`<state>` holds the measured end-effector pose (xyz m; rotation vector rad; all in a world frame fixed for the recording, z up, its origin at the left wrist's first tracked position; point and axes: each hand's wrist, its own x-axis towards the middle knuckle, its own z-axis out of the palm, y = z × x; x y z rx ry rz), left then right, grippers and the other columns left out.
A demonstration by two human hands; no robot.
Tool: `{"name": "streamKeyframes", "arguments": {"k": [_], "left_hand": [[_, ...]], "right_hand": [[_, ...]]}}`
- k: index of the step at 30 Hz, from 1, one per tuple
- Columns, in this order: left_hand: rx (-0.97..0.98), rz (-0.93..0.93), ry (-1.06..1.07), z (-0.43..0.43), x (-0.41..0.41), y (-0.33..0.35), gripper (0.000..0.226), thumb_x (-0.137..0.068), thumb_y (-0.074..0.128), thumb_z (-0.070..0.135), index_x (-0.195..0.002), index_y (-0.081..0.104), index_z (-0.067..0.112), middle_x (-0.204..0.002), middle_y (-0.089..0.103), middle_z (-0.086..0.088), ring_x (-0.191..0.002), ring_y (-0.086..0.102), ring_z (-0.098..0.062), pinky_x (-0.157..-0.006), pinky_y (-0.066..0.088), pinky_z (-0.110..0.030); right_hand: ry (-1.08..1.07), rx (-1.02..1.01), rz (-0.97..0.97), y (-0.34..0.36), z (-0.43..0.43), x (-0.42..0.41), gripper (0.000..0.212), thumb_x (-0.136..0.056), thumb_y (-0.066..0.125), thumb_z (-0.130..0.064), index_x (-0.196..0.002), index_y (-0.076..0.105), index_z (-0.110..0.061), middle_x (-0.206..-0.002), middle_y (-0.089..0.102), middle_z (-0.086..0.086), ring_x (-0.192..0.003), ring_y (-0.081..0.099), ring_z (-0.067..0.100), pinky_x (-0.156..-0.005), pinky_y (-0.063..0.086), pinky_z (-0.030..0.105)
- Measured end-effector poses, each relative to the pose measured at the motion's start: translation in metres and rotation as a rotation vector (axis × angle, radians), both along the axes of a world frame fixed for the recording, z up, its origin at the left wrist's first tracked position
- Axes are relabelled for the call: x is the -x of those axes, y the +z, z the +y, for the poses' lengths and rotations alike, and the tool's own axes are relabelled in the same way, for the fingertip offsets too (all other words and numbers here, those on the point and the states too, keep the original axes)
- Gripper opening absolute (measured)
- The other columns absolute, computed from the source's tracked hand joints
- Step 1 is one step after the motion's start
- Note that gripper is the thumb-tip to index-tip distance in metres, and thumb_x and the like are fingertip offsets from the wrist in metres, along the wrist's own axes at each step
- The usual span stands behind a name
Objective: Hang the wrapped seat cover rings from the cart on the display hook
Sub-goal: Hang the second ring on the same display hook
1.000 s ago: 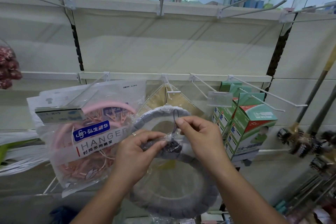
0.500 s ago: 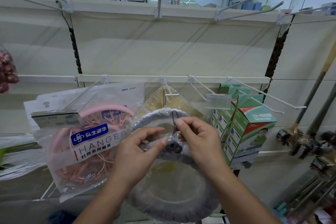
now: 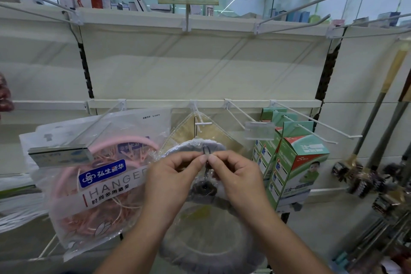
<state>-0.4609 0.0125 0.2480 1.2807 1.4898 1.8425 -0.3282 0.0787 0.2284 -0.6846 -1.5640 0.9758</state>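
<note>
A grey seat cover ring (image 3: 206,258) in clear wrap hangs low in the middle, in front of the shelf. A thin dark loop (image 3: 206,151) rises from its top. My left hand (image 3: 171,182) and my right hand (image 3: 235,178) meet fingertip to fingertip and pinch that loop together. The white display hook (image 3: 201,123) sticks out just above and behind my fingers. Another grey wrapped ring (image 3: 195,143) shows behind my hands, and its hanging point is hidden. The cart is out of view.
A bagged pink hanger ring (image 3: 100,184) hangs to the left with a price tag holder (image 3: 57,154) in front. Green boxes (image 3: 298,162) hang on hooks to the right. Long-handled brushes (image 3: 364,176) lean at far right. Bare hooks (image 3: 311,127) jut out.
Both hands rose from the ring's dark knot to the top of the loop, and now pinch it together. The ring came up slightly with them.
</note>
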Motion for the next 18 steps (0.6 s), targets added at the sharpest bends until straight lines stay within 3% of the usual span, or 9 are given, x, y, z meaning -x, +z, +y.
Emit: {"name": "streamKeyframes", "arguments": {"k": [7,13,18], "left_hand": [[0.002,0.006,0.04,0.005,0.001,-0.002,0.009,-0.082,0.079,0.019,-0.081,0.079,0.028,-0.079,0.08,0.012,-0.077,0.074,-0.002,-0.072,0.057,-0.017],[0.012,0.016,0.044,0.008,0.008,-0.007,0.006,-0.088,0.074,0.021,-0.085,0.078,0.023,-0.081,0.079,0.007,-0.081,0.074,-0.009,-0.08,0.058,-0.029],[0.022,0.014,0.047,0.01,0.012,-0.009,0.007,-0.089,0.072,0.02,-0.086,0.078,0.024,-0.081,0.079,0.007,-0.079,0.074,-0.006,-0.078,0.057,-0.026]], "right_hand": [[0.003,0.046,0.039,-0.001,0.0,0.0,0.011,-0.093,0.071,-0.016,-0.087,0.079,-0.017,-0.084,0.078,0.01,-0.075,0.067,0.014,-0.077,0.057,0.04],[-0.014,0.081,0.046,-0.001,0.003,0.0,0.011,-0.093,0.071,-0.016,-0.085,0.078,-0.014,-0.075,0.074,-0.002,-0.068,0.064,0.008,-0.071,0.055,0.031],[-0.054,0.055,0.019,-0.001,0.005,0.001,0.012,-0.094,0.071,-0.016,-0.084,0.078,-0.015,-0.079,0.076,0.004,-0.068,0.064,0.008,-0.071,0.055,0.032]]}}
